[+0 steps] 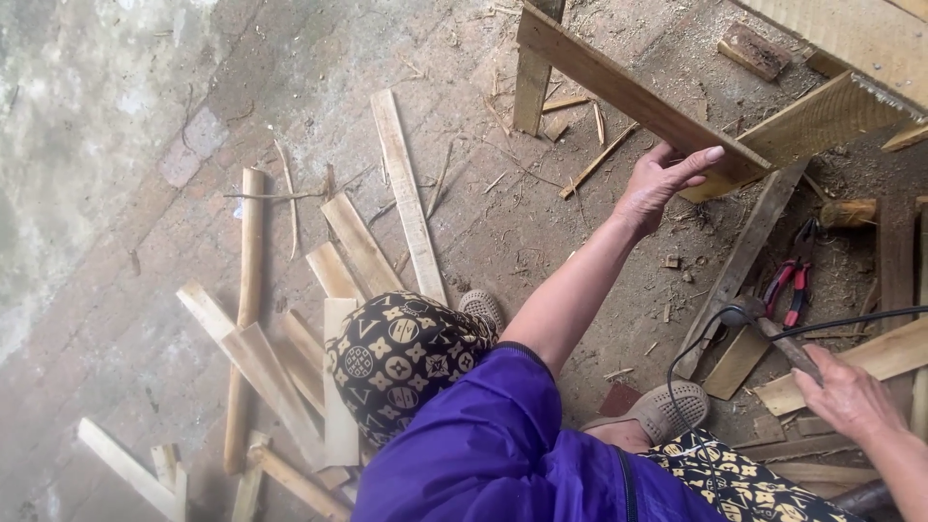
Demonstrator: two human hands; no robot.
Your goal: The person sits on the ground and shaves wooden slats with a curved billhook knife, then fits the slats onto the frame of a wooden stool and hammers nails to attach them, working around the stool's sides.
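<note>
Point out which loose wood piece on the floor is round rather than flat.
The round pole standing nearly vertical in the picture at left, among flat offcut slats; it alone has a rounded, stick-like profile.

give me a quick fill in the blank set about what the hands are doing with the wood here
1. The left hand rests on a wooden ____ of the frame.
2. The right hand grips a hammer by its ____.
3. Pliers with ____ handles lie on the ground.
4. Loose planks lie on the ____ floor.

Missing words: rail; handle; red; brick
</note>
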